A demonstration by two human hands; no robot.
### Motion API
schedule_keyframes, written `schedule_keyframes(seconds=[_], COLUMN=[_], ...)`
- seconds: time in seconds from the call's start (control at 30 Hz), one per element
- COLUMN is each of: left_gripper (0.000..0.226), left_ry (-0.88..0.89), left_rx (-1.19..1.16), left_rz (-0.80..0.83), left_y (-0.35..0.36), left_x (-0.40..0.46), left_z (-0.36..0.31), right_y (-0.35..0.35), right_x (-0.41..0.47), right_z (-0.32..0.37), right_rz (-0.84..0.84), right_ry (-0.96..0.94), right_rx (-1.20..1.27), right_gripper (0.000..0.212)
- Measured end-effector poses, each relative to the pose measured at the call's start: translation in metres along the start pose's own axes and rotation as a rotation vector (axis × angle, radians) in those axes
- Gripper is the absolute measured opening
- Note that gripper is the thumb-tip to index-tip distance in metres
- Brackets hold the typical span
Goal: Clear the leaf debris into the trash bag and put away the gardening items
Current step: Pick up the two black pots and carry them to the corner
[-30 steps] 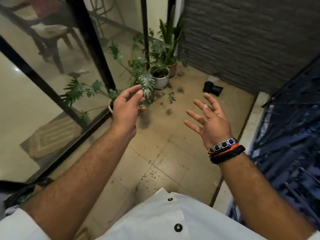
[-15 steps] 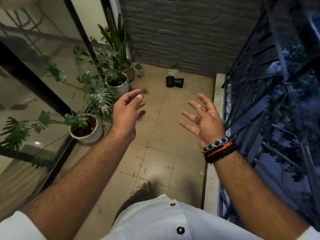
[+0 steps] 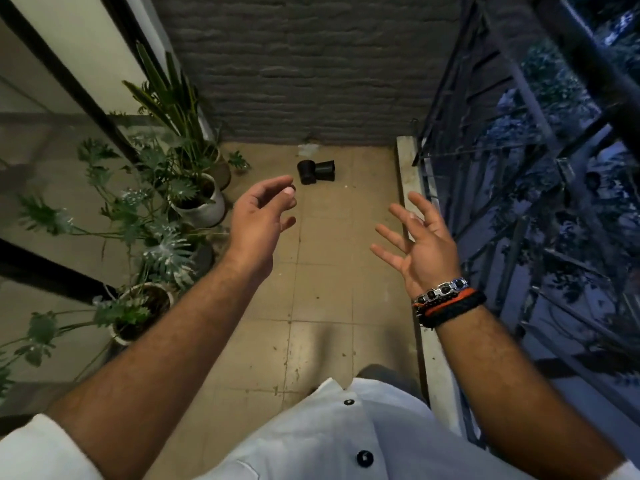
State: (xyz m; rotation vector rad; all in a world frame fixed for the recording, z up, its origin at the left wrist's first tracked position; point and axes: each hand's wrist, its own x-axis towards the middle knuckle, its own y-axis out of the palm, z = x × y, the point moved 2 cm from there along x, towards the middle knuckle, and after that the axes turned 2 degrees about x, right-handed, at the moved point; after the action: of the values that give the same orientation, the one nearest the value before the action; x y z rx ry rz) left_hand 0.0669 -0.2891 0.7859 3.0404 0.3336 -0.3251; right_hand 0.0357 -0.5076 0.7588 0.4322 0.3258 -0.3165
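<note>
Matt black plastic pots [image 3: 316, 171], rough grey brick wall [image 3: 311, 64], dull tile floor [image 3: 322, 289] (worn), metal railing [image 3: 485, 133].

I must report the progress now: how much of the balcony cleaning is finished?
Done: the beige tiled floor shows only small specks, no leaf piles. In hand: nothing; the left hand and right hand are raised, holding nothing. Left: two small black plastic pots lie tipped over by the grey brick wall. No trash bag is in view.

Grey brick wall [image 3: 311, 64] at the far end of the tiled floor [image 3: 322, 306], dark metal railing [image 3: 485, 133] along its right edge with foliage behind, black-framed glass door [image 3: 52, 168] along its left edge.
</note>
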Motion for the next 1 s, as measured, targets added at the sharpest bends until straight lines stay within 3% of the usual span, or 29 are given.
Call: schedule_keyframes(seconds=[1.0], left_gripper=[0.017], left_ry=[-0.111], left_rx=[-0.059], left_rz=[-0.077], left_y=[0.14], left_x=[0.335], left_z=[-0.024], right_y=[0.072], right_x=[0.35], right_z=[0.092], right_rz=[0.042], right_ry=[0.041], right_rx=[-0.048], right_gripper=[0.034])
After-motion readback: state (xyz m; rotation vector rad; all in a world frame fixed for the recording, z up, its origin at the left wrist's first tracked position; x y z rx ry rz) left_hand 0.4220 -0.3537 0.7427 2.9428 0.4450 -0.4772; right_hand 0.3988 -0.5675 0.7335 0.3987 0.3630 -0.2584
